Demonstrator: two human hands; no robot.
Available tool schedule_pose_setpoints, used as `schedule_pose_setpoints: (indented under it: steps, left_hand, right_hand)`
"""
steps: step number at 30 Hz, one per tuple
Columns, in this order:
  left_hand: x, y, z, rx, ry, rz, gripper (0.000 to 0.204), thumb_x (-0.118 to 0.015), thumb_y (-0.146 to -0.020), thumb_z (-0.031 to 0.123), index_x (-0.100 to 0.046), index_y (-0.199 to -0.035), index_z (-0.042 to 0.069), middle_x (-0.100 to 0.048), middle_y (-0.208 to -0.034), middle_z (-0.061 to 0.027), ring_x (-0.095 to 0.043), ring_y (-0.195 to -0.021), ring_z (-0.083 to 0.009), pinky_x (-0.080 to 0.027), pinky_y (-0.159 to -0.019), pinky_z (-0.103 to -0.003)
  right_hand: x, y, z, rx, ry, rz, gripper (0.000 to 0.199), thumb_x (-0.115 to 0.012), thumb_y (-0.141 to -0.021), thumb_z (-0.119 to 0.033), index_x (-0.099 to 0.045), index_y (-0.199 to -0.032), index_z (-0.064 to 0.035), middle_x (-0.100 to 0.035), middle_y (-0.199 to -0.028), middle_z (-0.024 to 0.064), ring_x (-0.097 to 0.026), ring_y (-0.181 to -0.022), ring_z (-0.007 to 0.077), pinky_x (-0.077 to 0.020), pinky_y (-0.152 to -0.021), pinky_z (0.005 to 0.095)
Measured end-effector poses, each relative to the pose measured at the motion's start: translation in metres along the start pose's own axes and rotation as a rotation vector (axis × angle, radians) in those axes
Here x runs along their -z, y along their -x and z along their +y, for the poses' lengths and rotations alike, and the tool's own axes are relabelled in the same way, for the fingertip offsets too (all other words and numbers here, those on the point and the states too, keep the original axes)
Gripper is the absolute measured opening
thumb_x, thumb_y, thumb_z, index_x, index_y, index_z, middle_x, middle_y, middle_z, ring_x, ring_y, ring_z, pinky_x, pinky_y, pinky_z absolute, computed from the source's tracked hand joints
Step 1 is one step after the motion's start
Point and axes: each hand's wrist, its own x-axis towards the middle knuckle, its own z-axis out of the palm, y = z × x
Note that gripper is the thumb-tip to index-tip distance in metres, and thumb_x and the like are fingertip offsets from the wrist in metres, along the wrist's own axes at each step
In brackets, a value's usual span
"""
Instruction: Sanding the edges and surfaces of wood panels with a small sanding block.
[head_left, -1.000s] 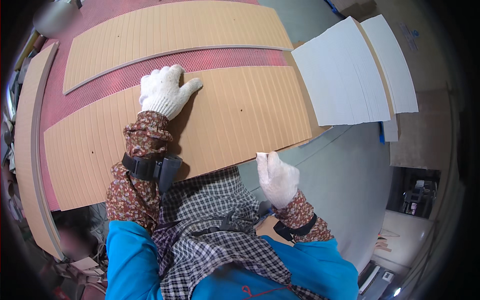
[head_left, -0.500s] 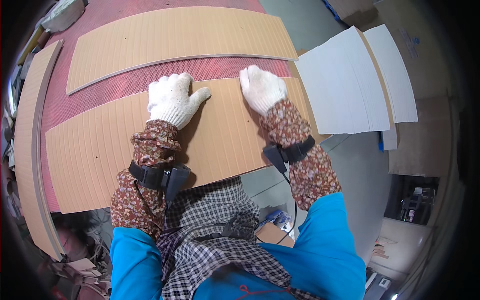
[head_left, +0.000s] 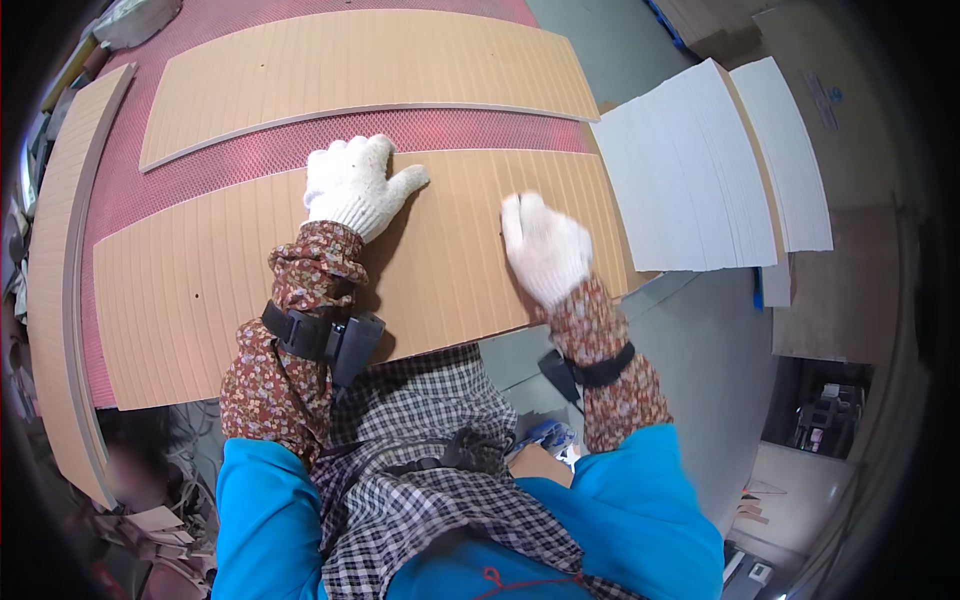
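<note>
Left hand rests spread on the near board; right hand is curled over it, holding what, if anything, we cannot tell. The near board lies on the bench.

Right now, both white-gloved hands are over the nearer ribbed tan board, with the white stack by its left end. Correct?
Not quite: the head view shows the white stack by the right end of the nearer ribbed tan board. The left hand and right hand are both over that board, as you said.
</note>
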Motion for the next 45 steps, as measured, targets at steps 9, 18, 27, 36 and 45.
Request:
schedule_pose_setpoints:
  steps: [9,18,27,36,45]
  left_hand:
    - [0.001,0.000,-0.004,0.032,-0.012,-0.030,0.063,-0.064,-0.094,0.063,-0.072,-0.105,0.001,-0.071,-0.099,-0.0169,-0.066,-0.101,-0.0351,-0.049,-0.094,-0.048]
    - [0.002,-0.002,-0.003,0.030,-0.002,-0.044,0.063,-0.065,-0.092,0.063,-0.072,-0.103,0.001,-0.071,-0.098,-0.0188,-0.067,-0.099,-0.0355,-0.050,-0.092,-0.049]
    - [0.006,-0.004,-0.002,0.029,-0.009,-0.056,0.063,-0.065,-0.093,0.063,-0.071,-0.101,0.000,-0.070,-0.096,-0.0186,-0.067,-0.098,-0.0359,-0.050,-0.092,-0.050]
    - [0.002,-0.003,0.004,0.033,0.003,-0.043,0.061,-0.066,-0.093,0.061,-0.071,-0.103,0.001,-0.071,-0.101,-0.0175,-0.065,-0.103,-0.0363,-0.048,-0.095,-0.049]
    - [-0.007,-0.005,0.010,0.012,-0.003,0.026,0.056,-0.068,-0.092,0.059,-0.072,-0.098,0.004,-0.072,-0.097,-0.0161,-0.067,-0.101,-0.0348,-0.047,-0.093,-0.050]
  right_hand:
    - [0.018,0.149,-0.034,-0.238,-0.235,-0.155,0.019,-0.058,-0.106,-0.025,-0.062,-0.096,-0.0088,-0.067,-0.070,0.0122,-0.070,-0.059,0.0326,-0.0535,-0.049,0.0426]
    - [0.027,0.138,-0.042,-0.279,-0.327,-0.117,0.014,-0.062,-0.102,-0.018,-0.069,-0.111,-0.0089,-0.061,-0.085,0.0080,-0.069,-0.061,0.0246,-0.0544,-0.050,0.0380]
    - [0.032,0.130,-0.048,-0.168,-0.217,-0.140,0.011,-0.058,-0.103,-0.017,-0.063,-0.106,-0.0071,-0.063,-0.085,0.0101,-0.070,-0.064,0.0255,-0.0539,-0.051,0.0381]
    - [0.014,0.043,-0.020,-0.037,-0.093,-0.096,0.017,-0.052,-0.105,-0.017,-0.062,-0.097,-0.0059,-0.067,-0.077,0.0157,-0.074,-0.069,0.0291,-0.0558,-0.051,0.0404]
    - [-0.017,-0.099,0.018,0.007,-0.077,-0.098,0.035,-0.045,-0.106,-0.029,-0.071,-0.102,-0.0061,-0.076,-0.102,0.0201,-0.075,-0.094,0.0391,-0.0607,-0.082,0.0523]
